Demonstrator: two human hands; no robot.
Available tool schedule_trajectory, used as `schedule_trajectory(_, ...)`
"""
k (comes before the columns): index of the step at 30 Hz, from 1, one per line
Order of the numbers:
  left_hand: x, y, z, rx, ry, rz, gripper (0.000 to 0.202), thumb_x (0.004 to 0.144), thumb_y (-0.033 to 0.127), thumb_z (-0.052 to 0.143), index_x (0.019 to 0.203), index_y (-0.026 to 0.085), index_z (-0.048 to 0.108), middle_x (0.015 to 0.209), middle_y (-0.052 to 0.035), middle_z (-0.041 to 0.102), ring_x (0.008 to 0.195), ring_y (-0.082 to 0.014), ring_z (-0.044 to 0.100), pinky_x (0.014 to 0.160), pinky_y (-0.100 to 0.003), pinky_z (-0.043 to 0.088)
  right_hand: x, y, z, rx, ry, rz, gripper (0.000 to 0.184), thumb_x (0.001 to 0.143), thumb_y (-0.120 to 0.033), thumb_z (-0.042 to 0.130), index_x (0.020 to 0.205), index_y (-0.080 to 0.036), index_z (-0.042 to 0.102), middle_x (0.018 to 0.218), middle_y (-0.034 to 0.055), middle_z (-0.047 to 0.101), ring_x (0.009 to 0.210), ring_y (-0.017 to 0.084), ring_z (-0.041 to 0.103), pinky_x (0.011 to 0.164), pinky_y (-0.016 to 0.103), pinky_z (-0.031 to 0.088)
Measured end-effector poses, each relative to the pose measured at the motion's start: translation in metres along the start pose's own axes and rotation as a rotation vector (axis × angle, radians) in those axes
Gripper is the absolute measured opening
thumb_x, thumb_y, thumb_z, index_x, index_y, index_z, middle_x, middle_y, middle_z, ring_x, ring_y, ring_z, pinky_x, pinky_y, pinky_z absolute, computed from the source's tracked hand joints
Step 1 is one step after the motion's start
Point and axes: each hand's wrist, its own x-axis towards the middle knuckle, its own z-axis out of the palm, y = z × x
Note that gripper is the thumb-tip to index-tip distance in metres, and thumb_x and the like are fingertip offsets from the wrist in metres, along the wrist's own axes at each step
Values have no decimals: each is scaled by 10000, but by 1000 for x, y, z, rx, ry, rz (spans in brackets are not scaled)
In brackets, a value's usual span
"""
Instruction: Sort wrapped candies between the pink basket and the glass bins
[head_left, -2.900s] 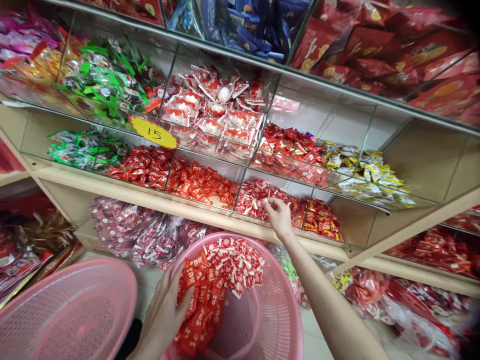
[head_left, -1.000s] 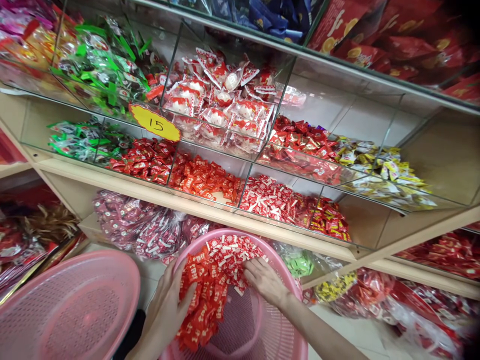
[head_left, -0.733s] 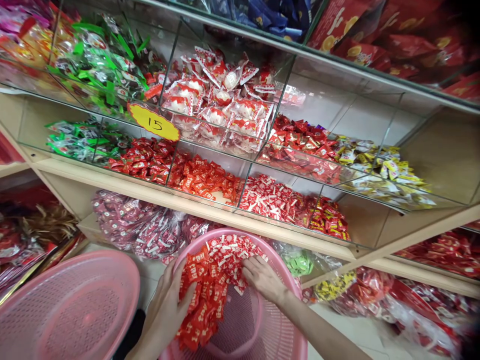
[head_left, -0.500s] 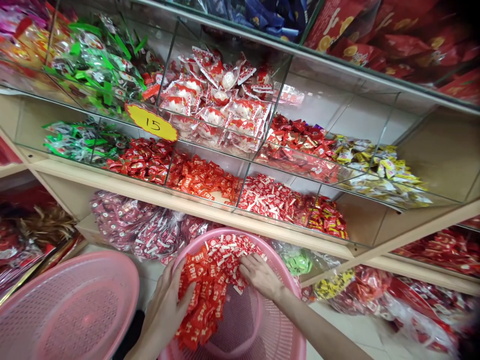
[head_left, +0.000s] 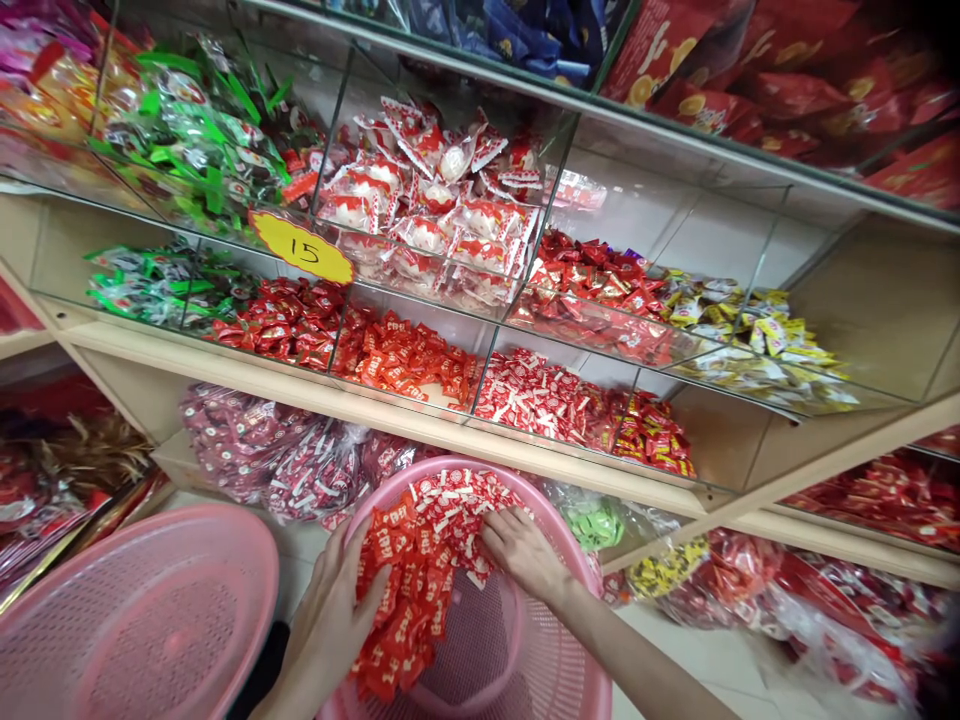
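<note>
Left grip (head_left: 330,602): at the basket's 9 o'clock, thumb and fingers spread apart, the thumb laid against the orange packets; I see no pinch.
Right grip (head_left: 523,550): at the basket's 1 o'clock, fingers bent down into the red-white sweets; the fingertips are hidden from me, so I can't tell whether they have closed on any.
Orange packets (head_left: 405,610): heaped inside the basket from 8 round to 11 o'clock, touching the red-white sweets.
Red-white sweets (head_left: 457,492): piled inside the basket at 12 o'clock, between the orange packets and the right grip.
Basket (head_left: 555,660): pink and round, its mesh floor showing on the near side of both heaps, toward 5 o'clock.
Other basket (head_left: 135,620): pink too, at 8 o'clock, near the first but apart from it, with pale floor (head_left: 298,555) showing between.
Bags (head_left: 255,440): purplish red, under the lower shelf at 11 o'clock.
Lower shelf (head_left: 420,428): beyond the basket at 12 o'clock; its clear bins run from green sweets (head_left: 150,280) at 10 o'clock to red-yellow sweets (head_left: 656,437) at 1.
Sign (head_left: 300,248): yellow, at 11 o'clock above those bins, reading "15".
Blue packs (head_left: 517,40): highest up, at 12 o'clock.
</note>
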Motion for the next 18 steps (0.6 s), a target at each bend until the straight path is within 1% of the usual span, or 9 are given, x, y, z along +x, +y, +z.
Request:
schedule_trajectory(5,-1,-2,1,-1,13,13,580,831,375,444,1367,259,255,1401,-96,309,1285,-277,323,1000,-472,370,1,0,1,13,-11,-24,102,863,-117,452,853,-159,545,816,25,554,735,152,498,736,311,367)
schedule_trajectory(7,0,-2,1,0,9,12,578,834,378,437,1368,253,254,1403,-99,305,1287,-278,319,1000,-475,370,3,-2,-5,34,11,-1,113,873,-141,442,841,-164,548,807,28,560,730,153,510,727,313,377)
schedule_trajectory(9,1,-1,1,-3,12,19,580,834,376,436,1370,257,250,1399,-98,310,1284,-277,323,999,-478,369,3,-3,-17,96,53,71,136,887,-180,424,846,-170,553,831,40,573,753,155,529,737,316,389)
schedule_trajectory(12,2,-1,0,-14,19,25,581,835,377,431,1372,265,240,1389,-96,320,1277,-273,332,1002,-479,364,-9,-5,-42,263,124,265,157,891,-209,409,935,-185,559,958,64,584,845,159,553,774,314,408)
schedule_trajectory(14,3,-1,-1,-19,21,28,582,834,385,429,1372,270,239,1382,-92,330,1275,-270,336,1008,-475,359,-29,-10,-55,362,210,433,182,885,-227,415,1000,-203,555,1019,74,577,913,174,553,794,324,421)
schedule_trajectory(16,4,-1,-1,-18,23,35,585,830,398,426,1371,272,242,1376,-88,338,1275,-266,335,1015,-469,353,-55,-21,-61,416,347,640,193,874,-250,432,1019,-212,554,1039,86,573,973,202,541,832,362,425)
schedule_trajectory(18,5,-2,-1,-8,23,41,578,828,417,416,1362,261,259,1365,-90,348,1271,-267,339,1015,-468,352,-82,-39,-57,446,493,865,205,855,-265,466,1034,-209,548,1075,103,557,1025,232,521,858,406,426)
